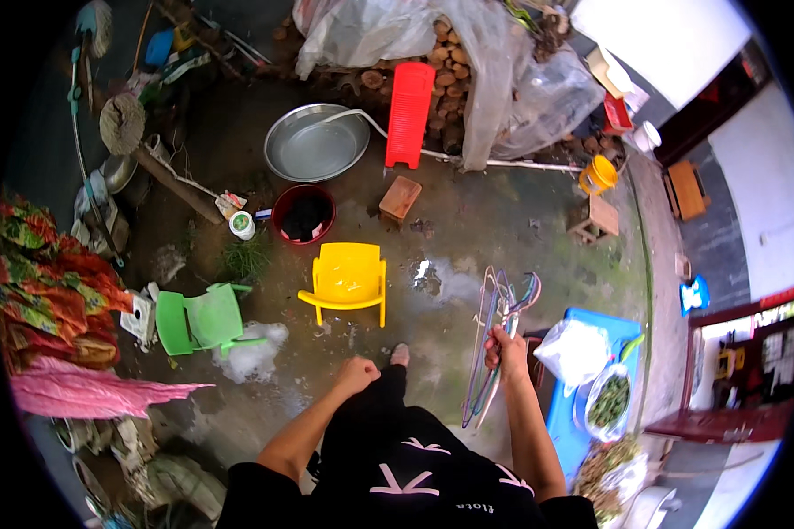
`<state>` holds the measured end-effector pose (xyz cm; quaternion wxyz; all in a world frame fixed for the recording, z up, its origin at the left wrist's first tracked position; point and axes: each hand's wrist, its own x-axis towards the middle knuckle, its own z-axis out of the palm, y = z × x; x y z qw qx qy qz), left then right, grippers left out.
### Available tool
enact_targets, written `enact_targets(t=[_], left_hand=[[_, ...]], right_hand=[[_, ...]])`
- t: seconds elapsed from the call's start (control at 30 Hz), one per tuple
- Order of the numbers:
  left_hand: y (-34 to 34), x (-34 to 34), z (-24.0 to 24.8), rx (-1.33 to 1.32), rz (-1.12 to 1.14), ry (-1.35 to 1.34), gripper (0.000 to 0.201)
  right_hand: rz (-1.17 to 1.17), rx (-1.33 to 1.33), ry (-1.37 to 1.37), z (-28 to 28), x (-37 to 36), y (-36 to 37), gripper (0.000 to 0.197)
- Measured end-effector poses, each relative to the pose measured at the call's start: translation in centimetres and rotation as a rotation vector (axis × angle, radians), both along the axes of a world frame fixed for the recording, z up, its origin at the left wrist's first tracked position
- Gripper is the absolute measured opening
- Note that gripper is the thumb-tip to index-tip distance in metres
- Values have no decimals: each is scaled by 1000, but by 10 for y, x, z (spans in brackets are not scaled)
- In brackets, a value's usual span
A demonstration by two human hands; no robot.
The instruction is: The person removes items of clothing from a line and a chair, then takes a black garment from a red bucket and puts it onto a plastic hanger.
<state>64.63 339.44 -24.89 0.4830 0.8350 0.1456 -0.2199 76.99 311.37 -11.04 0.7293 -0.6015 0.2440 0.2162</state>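
Note:
A bunch of thin coat hangers (483, 361) in several colours hangs from my right hand (508, 354), whose fingers are wrapped round them. Their hooks point away from me and the bunch dangles over the wet ground. My left hand (358, 376) is curled into a loose fist in front of my body, and nothing shows in it. Beyond that hand stands a small yellow chair (349, 273), with a green chair (205, 319) to its left beside a patch of foam. Farther off, dark cloth lies in a red basin (280, 214).
A large metal basin (304, 152) with a hose stands near a red plastic washboard-like panel (410, 115) and a covered log pile (450, 75). Wooden stools (400, 196) sit on the ground. At right is a blue table (560, 423) bearing bags of greens. Cloths (57, 282) hang at left.

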Motion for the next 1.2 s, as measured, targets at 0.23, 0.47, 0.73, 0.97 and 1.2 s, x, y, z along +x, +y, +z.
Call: enact_targets(t=[0.23,0.47,0.73,0.97,1.2], left_hand=[[-6,68,-33,24,168,-99,20],[26,54,-120,167,533,89,26],[-28,55,-101,-124,1148,468,26],[-106,113,-96,-357,1346,495,32],[-67,185,-115,-179,1402,476,35]], right_hand=[[-7,6,-11,-7,105,-39,31],[174,23,49,-6,231,-21,32],[488,74,40,-14,369,50,28],[691,782,432,-29,449,144,27],[732,717,355,-55,500,250,26]])
